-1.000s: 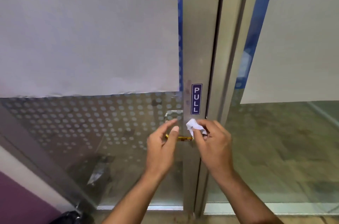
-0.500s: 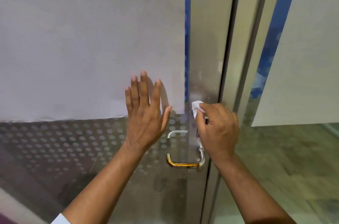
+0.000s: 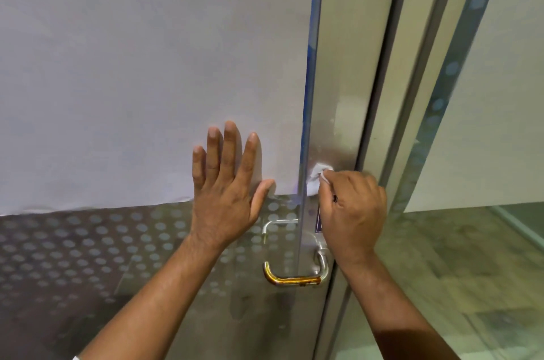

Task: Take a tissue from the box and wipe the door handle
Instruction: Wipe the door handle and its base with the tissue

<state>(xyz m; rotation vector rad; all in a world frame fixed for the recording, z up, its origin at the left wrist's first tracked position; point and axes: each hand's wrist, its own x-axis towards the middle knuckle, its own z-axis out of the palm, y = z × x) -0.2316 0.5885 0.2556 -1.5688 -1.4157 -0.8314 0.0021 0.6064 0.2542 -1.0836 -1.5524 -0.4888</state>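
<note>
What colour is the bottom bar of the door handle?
Golden-orange, with silver ends, on the door handle; seen in the head view.

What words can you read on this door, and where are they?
None can be read now. The small dark sign on the metal door frame is almost wholly hidden behind the right hand, which presses the tissue there.
</note>
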